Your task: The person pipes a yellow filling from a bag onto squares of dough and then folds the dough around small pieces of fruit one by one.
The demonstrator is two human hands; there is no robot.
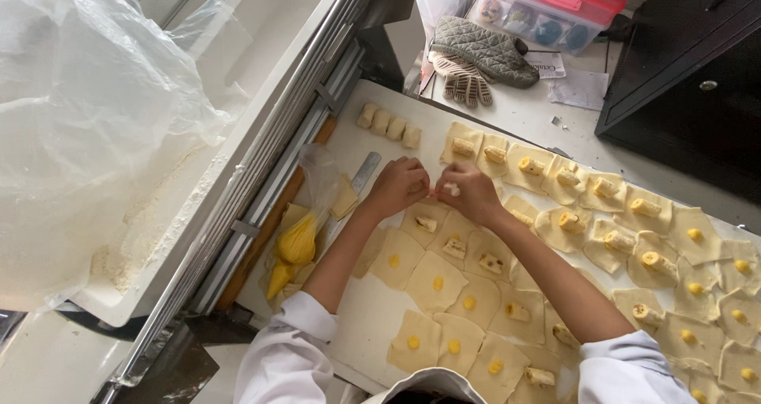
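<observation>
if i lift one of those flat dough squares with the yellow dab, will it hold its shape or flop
Probably flop: the dough squares look thin and lie with wavy, uneven edges on the board. Likely light, and easy to stretch or tear. The yellow dab sits loose on top, so tilting may shift it.

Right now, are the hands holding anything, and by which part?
Both hands, left and right, pinch one small pale piece of dough between their fingertips, over the white board. The exact grip points are too small to tell.
</observation>
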